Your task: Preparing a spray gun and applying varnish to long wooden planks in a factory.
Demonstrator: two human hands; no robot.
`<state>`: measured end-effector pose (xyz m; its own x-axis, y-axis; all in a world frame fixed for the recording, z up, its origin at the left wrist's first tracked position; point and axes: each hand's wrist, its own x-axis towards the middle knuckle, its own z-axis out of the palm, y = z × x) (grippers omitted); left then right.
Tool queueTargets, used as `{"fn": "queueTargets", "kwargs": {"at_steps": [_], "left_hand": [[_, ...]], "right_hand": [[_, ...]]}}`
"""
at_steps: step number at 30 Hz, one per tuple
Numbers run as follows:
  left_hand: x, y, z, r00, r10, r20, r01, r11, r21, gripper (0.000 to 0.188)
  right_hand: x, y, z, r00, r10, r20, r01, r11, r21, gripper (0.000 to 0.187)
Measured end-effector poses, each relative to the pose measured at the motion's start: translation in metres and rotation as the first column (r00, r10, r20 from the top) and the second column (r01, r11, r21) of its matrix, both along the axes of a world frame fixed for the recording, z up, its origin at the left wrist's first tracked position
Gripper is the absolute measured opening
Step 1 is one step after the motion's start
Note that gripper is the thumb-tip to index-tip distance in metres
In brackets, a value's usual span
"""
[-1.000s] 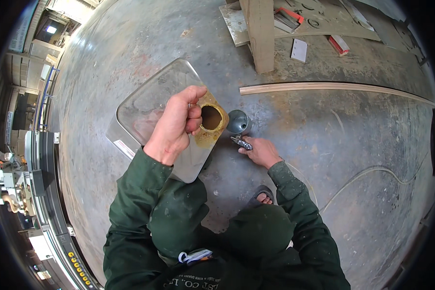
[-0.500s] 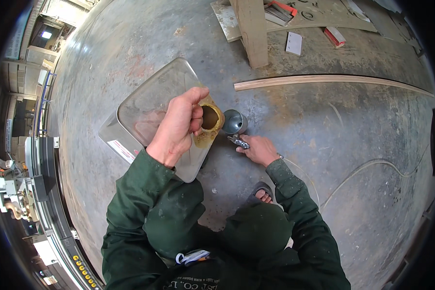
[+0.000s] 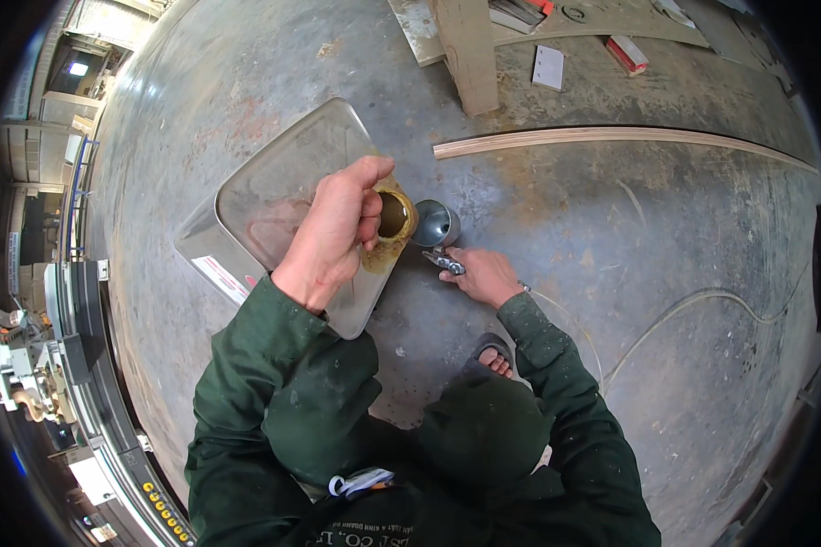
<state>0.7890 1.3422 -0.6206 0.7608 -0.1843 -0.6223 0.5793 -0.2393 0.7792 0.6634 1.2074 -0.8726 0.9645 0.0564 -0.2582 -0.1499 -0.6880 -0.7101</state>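
Note:
My left hand (image 3: 330, 228) is closed at the top of a rectangular metal can (image 3: 269, 182), apparently on its handle, which the fist hides. The can is tilted to the right, and its round, yellow-stained mouth (image 3: 395, 217) sits right at the rim of a small metal cup (image 3: 440, 221). That cup belongs to a spray gun (image 3: 445, 262), gripped in my right hand (image 3: 485, 276). Inside the cup I see grey metal walls. Whether liquid is running between mouth and cup, I cannot tell.
From my right wrist a thin pale hose (image 3: 702, 294) trails across the concrete floor. A long wooden strip (image 3: 602, 135) lies ahead, near a wooden post (image 3: 466, 59), a white card (image 3: 548, 67) and a red-and-white box (image 3: 627, 55). Machinery (image 3: 27, 356) stands far left.
Can, spray gun and both hands keep their grips and appear slightly higher and further left, as does the floor scene, so the view itself has shifted. The can looks tilted about the same.

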Motion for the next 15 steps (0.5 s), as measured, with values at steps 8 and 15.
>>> {"fn": "queueTargets", "kwargs": {"at_steps": [8, 15], "left_hand": [[0.0001, 0.001, -0.0058, 1.0, -0.031, -0.001, 0.031, 1.0, -0.005, 0.025], [-0.0046, -0.0034, -0.009, 0.999, -0.036, 0.01, 0.036, 0.999, 0.021, 0.028]], "right_hand": [[-0.0033, 0.0008, -0.0062, 1.0, -0.004, 0.019, 0.004, 1.0, 0.004, 0.046], [-0.005, 0.0037, -0.0095, 1.0, -0.007, -0.019, 0.007, 1.0, -0.009, 0.047]]}}
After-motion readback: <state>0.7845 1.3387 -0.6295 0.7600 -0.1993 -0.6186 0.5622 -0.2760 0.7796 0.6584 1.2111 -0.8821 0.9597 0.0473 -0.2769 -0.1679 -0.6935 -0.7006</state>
